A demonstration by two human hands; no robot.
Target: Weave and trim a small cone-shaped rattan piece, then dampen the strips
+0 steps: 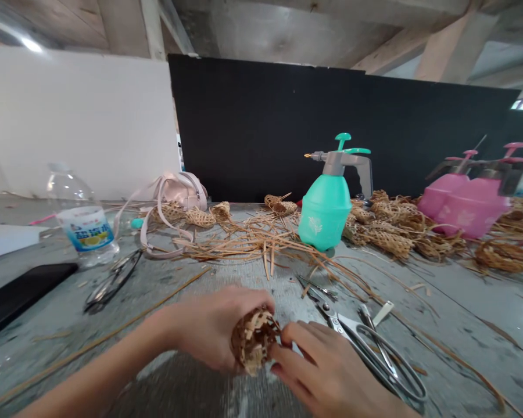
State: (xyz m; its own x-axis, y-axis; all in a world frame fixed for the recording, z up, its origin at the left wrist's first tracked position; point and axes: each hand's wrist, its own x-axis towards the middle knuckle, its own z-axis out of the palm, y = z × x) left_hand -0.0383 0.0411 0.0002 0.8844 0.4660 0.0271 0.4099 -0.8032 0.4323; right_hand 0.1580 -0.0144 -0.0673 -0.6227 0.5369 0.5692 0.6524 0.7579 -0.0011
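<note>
1. The woven piece [253, 342] is in the hands, held above the desk [165, 395] near its front edge, its open end facing the camera.
2. The left hand [220, 328] wraps round its side, thumb and fingers clamped on it.
3. The right hand [316, 366] has its fingertips at the rim; whether this grip is pinched together on a strip end, I cannot tell.
4. Done, by the look of it: the wall is woven into a hollow, rounded form.
5. Left, as I judge it: the rim, which looks uneven, with pale ends jutting inward and at the lower edge. The inside is too blurred to check.
6. Beyond lie loose strips [226, 248] and a pile of woven pieces [387, 238], left of the pink sprayers [466, 203].
7. The scissors [339, 326] lie on the desk, just beside the right hand, unheld.
</note>
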